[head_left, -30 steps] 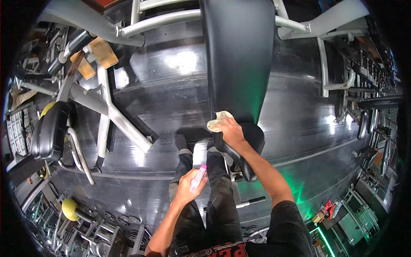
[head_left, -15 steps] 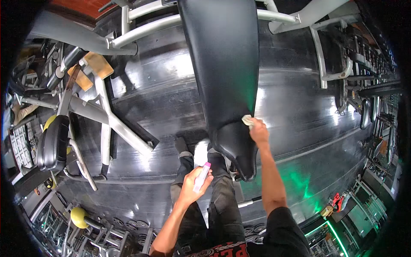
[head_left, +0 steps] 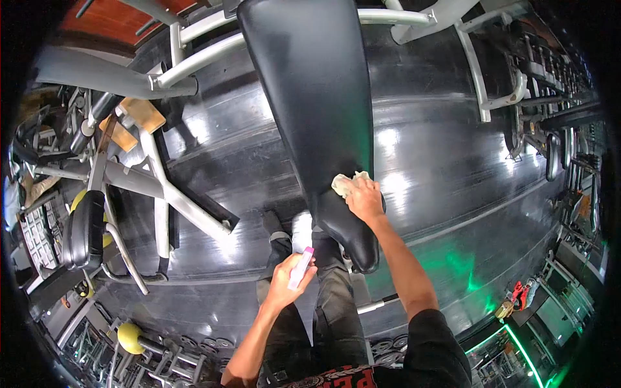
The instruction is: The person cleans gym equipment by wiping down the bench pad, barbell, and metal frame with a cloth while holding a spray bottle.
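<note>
A pale cloth (head_left: 339, 186) rests on the black pad (head_left: 317, 84) where it narrows, bunched in the closed grip of the right hand (head_left: 366, 199); the left hand (head_left: 284, 279) clasps a pink-topped container (head_left: 301, 266) above the legs (head_left: 337, 307), with a grey frame (head_left: 194, 210) farther left

The floor (head_left: 440, 155) was dark and glossy, crossed by long pale lines, and it gave back white patches of light at two and three o'clock. Between ten and eleven o'clock there was a reddish-brown surface (head_left: 97, 22). At nine o'clock stood a silver metal frame (head_left: 194, 213), and farther out a black padded seat (head_left: 84, 226). A yellow round object (head_left: 131, 338) was at eight o'clock, among gym equipment. Weight plates (head_left: 388, 349) were lying at five o'clock. At four o'clock a green light strip (head_left: 521, 352) was shining, and green glow (head_left: 456, 265) coloured the floor in that same direction.
</note>
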A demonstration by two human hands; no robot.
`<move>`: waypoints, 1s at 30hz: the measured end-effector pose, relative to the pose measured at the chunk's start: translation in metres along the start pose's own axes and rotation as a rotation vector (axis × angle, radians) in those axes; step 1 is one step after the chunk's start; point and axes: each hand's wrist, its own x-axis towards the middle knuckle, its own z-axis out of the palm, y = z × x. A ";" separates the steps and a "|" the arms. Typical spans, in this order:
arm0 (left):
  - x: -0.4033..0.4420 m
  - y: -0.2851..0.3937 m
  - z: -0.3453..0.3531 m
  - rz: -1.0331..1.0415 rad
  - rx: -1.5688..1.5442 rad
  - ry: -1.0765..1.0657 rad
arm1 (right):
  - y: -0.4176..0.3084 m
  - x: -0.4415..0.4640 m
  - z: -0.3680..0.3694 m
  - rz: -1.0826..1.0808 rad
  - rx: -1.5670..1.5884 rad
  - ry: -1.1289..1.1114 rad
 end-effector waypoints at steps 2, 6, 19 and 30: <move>0.001 -0.001 0.004 -0.001 0.001 -0.003 | 0.000 0.002 0.001 0.041 -0.027 0.050; 0.001 -0.001 0.011 0.032 0.001 0.002 | -0.023 0.004 0.015 0.083 -0.087 0.146; -0.004 -0.005 0.014 0.045 -0.030 0.004 | -0.008 -0.004 0.038 0.349 -0.039 0.008; -0.008 0.000 0.003 0.059 0.022 0.011 | -0.084 0.002 0.059 -0.264 0.032 -0.123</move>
